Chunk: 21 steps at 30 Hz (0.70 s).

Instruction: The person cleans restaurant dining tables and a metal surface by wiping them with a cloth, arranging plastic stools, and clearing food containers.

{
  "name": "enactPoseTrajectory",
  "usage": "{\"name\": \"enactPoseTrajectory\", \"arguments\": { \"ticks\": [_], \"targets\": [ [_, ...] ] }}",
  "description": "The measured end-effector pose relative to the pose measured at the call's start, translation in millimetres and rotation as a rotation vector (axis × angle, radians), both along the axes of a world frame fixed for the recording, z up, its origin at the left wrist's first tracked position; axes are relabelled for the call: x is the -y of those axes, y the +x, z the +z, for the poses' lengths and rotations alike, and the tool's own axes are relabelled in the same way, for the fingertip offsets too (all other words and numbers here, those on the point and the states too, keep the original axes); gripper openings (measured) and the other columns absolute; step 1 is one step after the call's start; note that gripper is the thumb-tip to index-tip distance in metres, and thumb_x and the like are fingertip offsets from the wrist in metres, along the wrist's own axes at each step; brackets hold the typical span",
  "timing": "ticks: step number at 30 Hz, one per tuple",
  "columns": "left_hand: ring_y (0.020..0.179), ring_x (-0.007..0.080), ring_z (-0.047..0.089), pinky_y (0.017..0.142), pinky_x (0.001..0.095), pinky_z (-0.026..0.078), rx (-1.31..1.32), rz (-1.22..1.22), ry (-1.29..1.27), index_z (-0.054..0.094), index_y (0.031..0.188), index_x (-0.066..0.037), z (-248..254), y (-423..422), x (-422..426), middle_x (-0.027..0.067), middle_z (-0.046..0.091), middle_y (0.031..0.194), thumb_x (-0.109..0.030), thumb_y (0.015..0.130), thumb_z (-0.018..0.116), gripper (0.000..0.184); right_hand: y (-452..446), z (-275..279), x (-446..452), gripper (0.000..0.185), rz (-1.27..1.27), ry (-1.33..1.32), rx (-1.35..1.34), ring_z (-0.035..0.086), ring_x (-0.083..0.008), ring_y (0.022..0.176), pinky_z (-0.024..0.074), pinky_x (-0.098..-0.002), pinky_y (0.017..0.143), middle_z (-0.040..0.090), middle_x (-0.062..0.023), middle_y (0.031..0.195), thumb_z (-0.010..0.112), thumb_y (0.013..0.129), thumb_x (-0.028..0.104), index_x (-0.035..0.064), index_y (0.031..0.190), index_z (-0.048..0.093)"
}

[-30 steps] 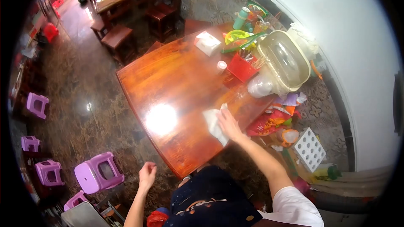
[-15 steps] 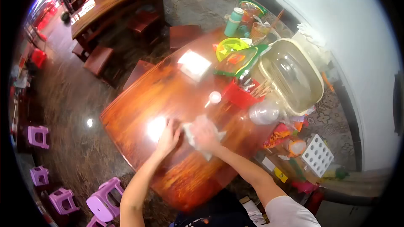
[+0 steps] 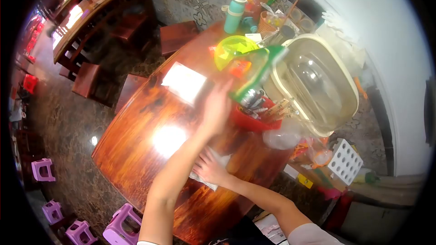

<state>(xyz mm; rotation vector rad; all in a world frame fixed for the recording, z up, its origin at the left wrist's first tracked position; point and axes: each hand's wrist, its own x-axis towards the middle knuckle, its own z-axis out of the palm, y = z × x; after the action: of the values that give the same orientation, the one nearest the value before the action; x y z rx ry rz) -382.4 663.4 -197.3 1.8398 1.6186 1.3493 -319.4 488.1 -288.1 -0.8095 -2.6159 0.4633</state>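
Note:
My right hand (image 3: 210,169) lies on a white cloth (image 3: 221,159) on the glossy wooden table (image 3: 131,149), its fingers spread. Farther forward, my left hand (image 3: 218,106) is smeared by motion. It appears between the white tissue pack (image 3: 185,82) and the red holder (image 3: 256,119) with utensils, close to a green-edged bag (image 3: 254,70). Its fingertips are blurred against the bag, so contact or a hold cannot be made out. The small white-capped container seen earlier is not visible.
A cream basin (image 3: 352,86) stands at the right, beside a clear plastic container (image 3: 282,138). Behind the bag are a yellow-green basket (image 3: 227,47) and a teal bottle (image 3: 235,14). Purple stools (image 3: 119,229) stand lower left; wooden stools (image 3: 87,79) are beyond the table.
My left hand has moved forward and right from the table's middle. My right hand and the cloth have shifted slightly down and left in view. The camera view has shifted too.

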Motion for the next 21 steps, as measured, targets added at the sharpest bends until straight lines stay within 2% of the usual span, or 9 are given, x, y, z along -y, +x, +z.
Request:
{"name": "enactPoseTrajectory", "arguments": {
  "ticks": [2, 3, 4, 5, 8, 11, 13, 15, 21],
  "targets": [
    [0.089, 0.0357, 0.063, 0.082, 0.0425, 0.051, 0.148, -0.021, -0.001, 0.062, 0.114, -0.003, 4.2, -7.7, -5.5, 0.0198, 0.066, 0.102, -0.001, 0.084, 0.059, 0.030, 2.3, 4.5, 0.4, 0.039, -0.017, -0.008, -0.058, 0.041, -0.0360, 0.132, 0.0252, -0.0577, 0.113, 0.046, -0.0161, 0.137, 0.061, 0.087, 0.019, 0.0079, 0.124, 0.056],
    [0.070, 0.0325, 0.063, 0.069, 0.0401, 0.051, 0.184, 0.096, 0.004, 0.063, 0.105, 0.001, 7.9, -10.5, -4.9, 0.0190, 0.066, 0.077, -0.005, 0.091, 0.055, 0.017, 5.4, 5.6, 1.5, 0.037, -0.081, -0.038, -0.164, 0.043, -0.0363, 0.130, 0.0290, -0.0557, 0.110, 0.047, -0.0164, 0.135, 0.063, 0.086, 0.016, 0.0078, 0.122, 0.057],
    [0.062, 0.0225, 0.059, 0.058, 0.0368, 0.046, 0.037, 0.127, -0.182, 0.063, 0.097, 0.004, 22.6, -19.1, 4.6, 0.0120, 0.064, 0.069, -0.013, 0.097, 0.051, 0.021, 10.8, 5.8, 3.6, 0.036, -0.146, -0.065, -0.273, 0.044, -0.0365, 0.127, 0.0328, -0.0537, 0.108, 0.048, -0.0167, 0.133, 0.065, 0.085, 0.014, 0.0077, 0.120, 0.058],
    [0.060, 0.0123, 0.055, 0.054, 0.0329, 0.044, 0.341, 0.199, -0.325, 0.062, 0.093, 0.005, 28.1, -29.7, 5.5, 0.0063, 0.059, 0.064, -0.022, 0.100, 0.052, 0.029, 16.2, 6.3, 9.0, 0.035, -0.210, -0.094, -0.384, 0.046, -0.0367, 0.125, 0.0366, -0.0517, 0.106, 0.049, -0.0171, 0.131, 0.067, 0.084, 0.011, 0.0076, 0.118, 0.059],
    [0.064, 0.0050, 0.053, 0.055, 0.0241, 0.044, 0.563, 0.202, -0.295, 0.063, 0.093, -0.001, 37.1, -60.6, 39.8, -0.0029, 0.058, 0.073, -0.026, 0.101, 0.054, 0.028, 71.7, 18.1, 48.9, 0.021, -0.812, -0.306, -0.675, 0.057, -0.0288, 0.097, 0.0479, -0.0379, 0.084, 0.055, -0.0146, 0.112, 0.068, 0.086, 0.009, 0.0036, 0.104, 0.058],
    [0.077, 0.0055, 0.055, 0.066, 0.0234, 0.050, 0.718, 0.204, -0.170, 0.062, 0.099, -0.001, 71.4, -79.9, 83.8, -0.0014, 0.059, 0.088, -0.018, 0.101, 0.052, 0.020, 146.4, 44.9, 43.5, 0.052, -1.426, -0.344, -0.940, 0.049, -0.0162, 0.096, 0.0448, -0.0282, 0.079, 0.047, -0.0056, 0.108, 0.072, 0.084, 0.007, 0.0051, 0.125, 0.039],
    [0.089, 0.0078, 0.057, 0.076, 0.0273, 0.055, 0.737, 0.191, -0.028, 0.061, 0.109, 0.002, 88.6, -87.2, 105.6, 0.0026, 0.061, 0.100, -0.014, 0.102, 0.051, 0.021, 191.9, 64.4, 17.4, 0.075, -1.448, -0.174, -0.842, 0.046, -0.0203, 0.111, 0.0423, -0.0316, 0.089, 0.044, -0.0078, 0.125, 0.076, 0.081, 0.009, 0.0039, 0.140, 0.030],
    [0.094, 0.0096, 0.058, 0.082, 0.0297, 0.056, 0.812, 0.225, -0.009, 0.060, 0.112, 0.004, 94.0, -97.2, 125.7, 0.0042, 0.061, 0.106, -0.013, 0.101, 0.051, 0.022, 214.5, 77.1, -14.5, 0.073, -1.455, -0.204, -0.848, 0.044, -0.0206, 0.119, 0.0394, -0.0331, 0.097, 0.046, -0.0092, 0.131, 0.077, 0.081, 0.011, 0.0023, 0.140, 0.034],
    [0.095, 0.0109, 0.061, 0.082, 0.0317, 0.057, 0.799, 0.361, -0.041, 0.058, 0.117, 0.005, 92.9, -134.1, 180.3, 0.0068, 0.063, 0.108, -0.015, 0.100, 0.053, 0.026, 232.4, 73.0, -29.4, 0.041, -1.289, -0.305, -0.947, 0.047, -0.0177, 0.116, 0.0368, -0.0310, 0.100, 0.054, -0.0101, 0.123, 0.060, 0.094, 0.011, -0.0018, 0.130, 0.047]
  ]
}}
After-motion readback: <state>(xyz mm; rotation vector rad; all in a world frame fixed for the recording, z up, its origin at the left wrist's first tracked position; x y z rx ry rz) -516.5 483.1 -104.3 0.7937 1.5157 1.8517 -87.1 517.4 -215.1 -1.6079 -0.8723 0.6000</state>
